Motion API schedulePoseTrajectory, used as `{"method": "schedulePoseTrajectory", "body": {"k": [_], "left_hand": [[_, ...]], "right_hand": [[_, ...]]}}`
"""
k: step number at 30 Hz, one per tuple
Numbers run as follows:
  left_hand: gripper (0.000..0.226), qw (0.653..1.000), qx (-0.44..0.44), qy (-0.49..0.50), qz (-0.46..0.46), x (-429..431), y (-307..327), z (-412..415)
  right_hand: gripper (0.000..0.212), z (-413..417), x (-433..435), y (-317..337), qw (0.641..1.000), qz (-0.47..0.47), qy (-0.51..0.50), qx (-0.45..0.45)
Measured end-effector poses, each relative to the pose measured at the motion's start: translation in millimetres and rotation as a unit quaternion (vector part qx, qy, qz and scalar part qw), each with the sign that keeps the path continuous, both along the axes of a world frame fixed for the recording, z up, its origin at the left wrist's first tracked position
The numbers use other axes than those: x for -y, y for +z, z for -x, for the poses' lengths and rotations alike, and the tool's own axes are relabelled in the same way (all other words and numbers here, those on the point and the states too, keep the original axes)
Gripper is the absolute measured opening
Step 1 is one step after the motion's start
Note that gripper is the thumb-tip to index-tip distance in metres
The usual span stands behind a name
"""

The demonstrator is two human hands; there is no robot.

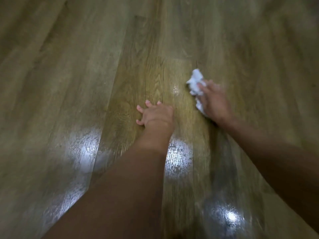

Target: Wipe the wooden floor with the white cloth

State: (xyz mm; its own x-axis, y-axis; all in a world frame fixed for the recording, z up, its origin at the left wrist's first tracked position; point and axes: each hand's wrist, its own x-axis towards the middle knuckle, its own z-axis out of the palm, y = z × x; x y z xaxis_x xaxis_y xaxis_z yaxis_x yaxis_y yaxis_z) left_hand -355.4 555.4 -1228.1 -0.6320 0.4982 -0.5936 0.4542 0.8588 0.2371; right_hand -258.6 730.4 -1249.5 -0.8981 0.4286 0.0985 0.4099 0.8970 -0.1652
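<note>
A crumpled white cloth (pixel 196 83) lies on the wooden floor (pixel 86 75) right of centre. My right hand (pixel 214 102) lies on top of it, pressing it to the boards, with cloth bunched out ahead of the fingers and beside the palm; the hand is blurred. My left hand (pixel 155 114) rests flat on the floor at the centre, fingers spread, holding nothing. Both forearms reach in from the bottom of the view.
Brown planks run away from me across the whole view. Bright glossy reflections sit on the boards near my left forearm (pixel 86 149), to its right (pixel 179 157) and at the lower right (pixel 231 216). A small wet-looking glint (pixel 176 88) lies left of the cloth.
</note>
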Motion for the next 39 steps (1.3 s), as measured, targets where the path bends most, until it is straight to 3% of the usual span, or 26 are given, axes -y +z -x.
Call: {"method": "schedulePoseTrajectory", "body": {"k": [3,5,6,8,10,12,14,16,18,21,24,27,29,31,33,35,37,39], "left_hand": [[0.093,0.998,0.011,-0.049,0.040,-5,6,-1],[0.100,0.997,0.005,-0.066,0.047,-7,6,-2],[0.103,0.997,0.004,-0.062,0.046,-6,6,-1],[0.114,0.997,-0.005,-0.058,0.043,-3,10,-1],[0.121,0.996,-0.027,-0.078,0.042,3,18,-7],[0.119,0.994,-0.057,-0.089,0.025,14,25,-14],[0.114,0.995,-0.059,-0.076,0.002,24,25,-17],[0.112,0.997,-0.041,-0.052,-0.025,33,20,-17],[0.112,0.998,-0.028,-0.041,-0.045,36,16,-15],[0.107,0.998,-0.031,-0.041,-0.041,31,15,-16],[0.103,0.998,-0.038,-0.051,-0.010,22,14,-16],[0.099,0.996,-0.051,-0.067,0.013,18,10,-13],[0.095,0.997,-0.052,-0.060,0.005,18,5,-12],[0.085,0.998,-0.049,-0.033,-0.011,18,3,-15],[0.074,0.998,-0.054,-0.004,-0.025,20,5,-26],[0.068,0.995,-0.087,0.003,-0.043,24,6,-41],[0.058,0.985,-0.154,-0.020,-0.074,25,8,-58],[0.046,0.965,-0.213,-0.074,-0.131,15,8,-69]], "right_hand": [[0.038,17,-24,1,0.981,-0.016,-0.193,-0.005],[0.046,35,-1,-3,0.974,-0.012,-0.225,0.011],[0.050,40,17,-5,0.981,-0.005,-0.193,0.007],[0.053,35,50,-11,0.999,-0.009,-0.034,-0.016],[0.051,12,59,-13,0.994,0.001,0.107,-0.011],[0.049,-15,32,-10,0.993,0.001,0.121,0.001],[0.048,-45,-12,-11,0.999,-0.029,-0.005,0.019],[0.060,-70,-51,-10,0.984,-0.039,-0.169,0.028],[0.064,-72,-52,-9,0.969,-0.022,-0.243,0.030],[0.056,-58,2,-9,0.983,0.007,-0.183,0.012],[0.062,-70,63,-12,0.999,0.045,0.000,-0.007],[0.070,-113,73,-8,0.989,0.010,0.144,0.033],[0.057,-133,38,-5,0.993,0.008,0.105,0.045],[0.040,-141,-21,0,0.998,0.019,-0.053,0.000],[0.043,-150,-76,5,0.974,0.023,-0.224,0.003],[0.045,-148,-87,2,0.950,0.014,-0.310,0.029],[0.048,-136,-60,-6,0.961,-0.006,-0.278,-0.001],[0.051,-125,-13,-9,0.986,0.002,-0.164,-0.037]]}}
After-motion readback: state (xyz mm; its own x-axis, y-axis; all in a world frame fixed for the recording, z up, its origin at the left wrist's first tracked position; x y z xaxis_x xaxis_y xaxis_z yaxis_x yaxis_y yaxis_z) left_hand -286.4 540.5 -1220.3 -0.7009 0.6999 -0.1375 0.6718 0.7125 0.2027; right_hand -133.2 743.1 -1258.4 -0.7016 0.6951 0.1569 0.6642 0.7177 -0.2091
